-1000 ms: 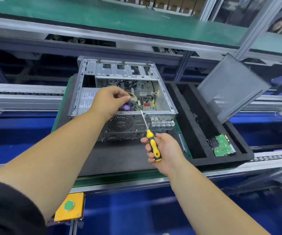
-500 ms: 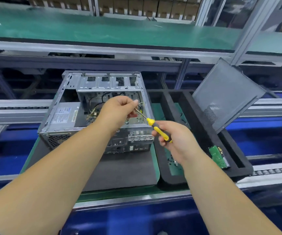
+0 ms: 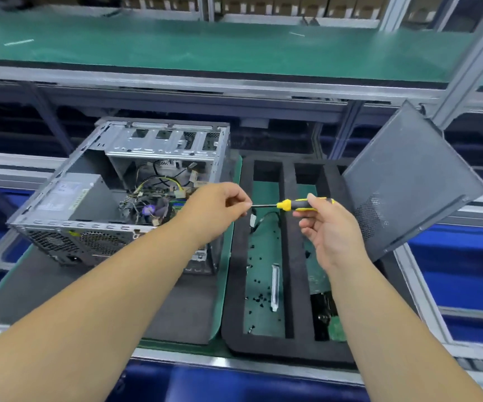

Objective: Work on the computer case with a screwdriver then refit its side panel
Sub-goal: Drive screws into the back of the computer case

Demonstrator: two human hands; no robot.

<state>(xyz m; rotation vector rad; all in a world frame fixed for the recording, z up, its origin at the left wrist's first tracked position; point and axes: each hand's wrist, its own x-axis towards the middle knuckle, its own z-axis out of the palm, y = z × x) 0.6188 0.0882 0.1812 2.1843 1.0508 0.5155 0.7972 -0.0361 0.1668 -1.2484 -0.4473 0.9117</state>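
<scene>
- Screwdriver [image 3: 298,204] lies level in the air over the black foam tray [image 3: 234,285]; right hand [image 3: 326,224] has its grip curled round the yellow handle, left hand [image 3: 220,207] pinches at the metal tip, seemingly taking a screw off it, though the screw itself is too small to make out.
- Computer case [image 3: 112,198] sits open on the grey mat at the left of the desk, wiring and board exposed; side panel [image 3: 408,181] leans tilted at the tray's right edge, not yet refitted.
- Risk, as I judge it: whatever the left fingers hold could slip and fall among the loose black screws [image 3: 259,297] in the tray's left compartment, or drop into the case; the cause would be a pinch on so small a part held in mid-air with no support beneath.
- Risk also: the propped panel could slide if the right arm brushes it.
- Compared with half a second ago, both hands have moved right, from above the case's open side to above the tray; the driver has swung from slanted to level.
</scene>
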